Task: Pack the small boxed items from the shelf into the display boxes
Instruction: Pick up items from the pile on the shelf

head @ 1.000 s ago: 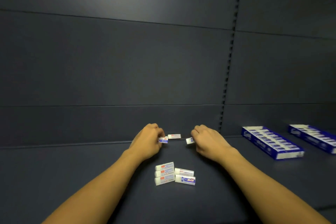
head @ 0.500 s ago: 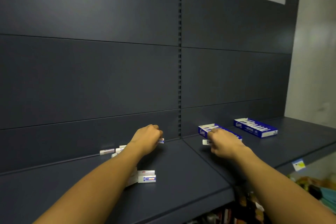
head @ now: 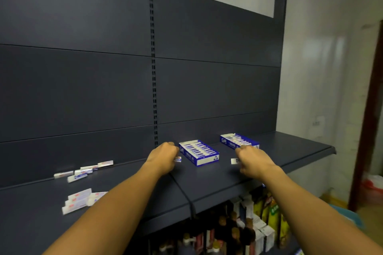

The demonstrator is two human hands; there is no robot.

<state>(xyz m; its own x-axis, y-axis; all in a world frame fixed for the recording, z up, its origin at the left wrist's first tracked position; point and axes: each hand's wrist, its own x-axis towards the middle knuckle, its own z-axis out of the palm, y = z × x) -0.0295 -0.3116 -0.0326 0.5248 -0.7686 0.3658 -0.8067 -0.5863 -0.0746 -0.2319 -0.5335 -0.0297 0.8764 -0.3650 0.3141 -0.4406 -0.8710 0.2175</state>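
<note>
**Both hands carry small boxes beside the display boxes**

While both arms reach over the dark shelf (head: 207,184), the left hand (head: 163,158) has its fingers curled round a small boxed item (head: 177,159), whose white end pokes out just left of the near display box (head: 198,152). The right hand (head: 253,161) likewise holds a small white box (head: 234,161) in curled fingers, between the near display box and the far display box (head: 238,141), with the knuckles in front of the far box's near end. Both display boxes are blue and white, lie open on the right shelf section and hold rows of items. On the left section, a loose row of small boxes (head: 83,171) lies by the back panel, and a tighter cluster of boxes (head: 77,201) sits nearer the front edge, partly hidden by the left forearm. Below the shelf, blurred packaged goods (head: 259,223) stand on a lower level.
</note>
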